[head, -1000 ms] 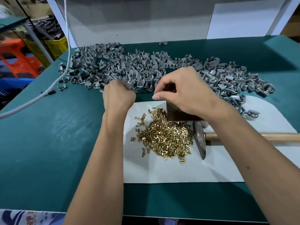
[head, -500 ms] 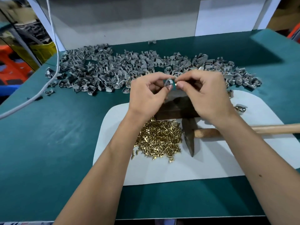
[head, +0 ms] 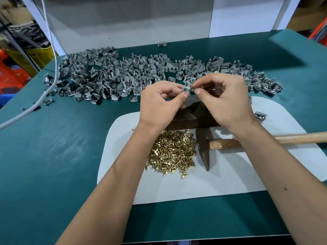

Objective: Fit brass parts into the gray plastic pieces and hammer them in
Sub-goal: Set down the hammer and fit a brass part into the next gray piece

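Pinching one gray piece (head: 186,88) between them, left hand (head: 159,105) and right hand (head: 224,101) fingers apparently seat a brass part above the hammer (head: 203,149).

table (head: 53,156): dark teal-green, plain, with faint pale scuffs
sheet (head: 221,183): white, plain, near the front edge
brass parts (head: 172,152): shiny gold-yellow, heaped on the sheet
gray plastic pieces (head: 109,76): mid gray, dark in the hollows, strewn along the far edge
hammer (head: 203,149): dark rusty-brown head, pale tan wooden handle
block (head: 192,119): dark brown
cable (head: 51,50): off-white, at the left edge
crate (head: 38,55): yellow, beyond the far left corner
back panel (head: 123,20): light gray
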`<state>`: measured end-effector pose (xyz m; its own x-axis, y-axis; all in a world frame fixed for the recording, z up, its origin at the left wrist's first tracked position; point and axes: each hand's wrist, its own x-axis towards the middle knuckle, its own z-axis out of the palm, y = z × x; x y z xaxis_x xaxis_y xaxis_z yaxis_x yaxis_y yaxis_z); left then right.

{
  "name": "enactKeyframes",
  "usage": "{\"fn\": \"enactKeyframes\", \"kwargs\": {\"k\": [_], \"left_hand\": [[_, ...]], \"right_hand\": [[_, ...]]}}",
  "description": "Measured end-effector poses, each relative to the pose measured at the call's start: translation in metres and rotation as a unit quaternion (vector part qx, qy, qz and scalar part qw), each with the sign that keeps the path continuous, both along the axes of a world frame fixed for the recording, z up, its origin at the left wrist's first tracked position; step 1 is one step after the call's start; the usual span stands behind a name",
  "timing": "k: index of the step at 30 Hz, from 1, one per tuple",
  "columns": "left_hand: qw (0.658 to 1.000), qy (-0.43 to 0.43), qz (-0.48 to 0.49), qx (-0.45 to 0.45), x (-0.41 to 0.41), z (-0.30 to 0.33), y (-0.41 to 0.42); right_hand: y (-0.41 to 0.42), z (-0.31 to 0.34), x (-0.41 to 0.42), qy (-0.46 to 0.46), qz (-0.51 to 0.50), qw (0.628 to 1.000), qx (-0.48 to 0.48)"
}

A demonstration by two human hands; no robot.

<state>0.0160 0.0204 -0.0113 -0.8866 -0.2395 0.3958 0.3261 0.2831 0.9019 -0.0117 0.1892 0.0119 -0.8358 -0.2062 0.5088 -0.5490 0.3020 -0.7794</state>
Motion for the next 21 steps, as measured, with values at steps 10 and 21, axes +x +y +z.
{"fn": "enactKeyframes", "kwargs": {"k": [10,21], "left_hand": [[0.982,-0.020,-0.095,0.161,0.0046,0.0043,-0.0025],[0.978,-0.003,-0.126,0.166,0.0033,0.0043,-0.0052]], "right_hand": [[-0.0019,-0.0033,0.0004,0.003,0.031,0.997,-0.064],[-0.0026,-0.0038,0.0011,0.053,0.021,0.998,-0.036]]}}
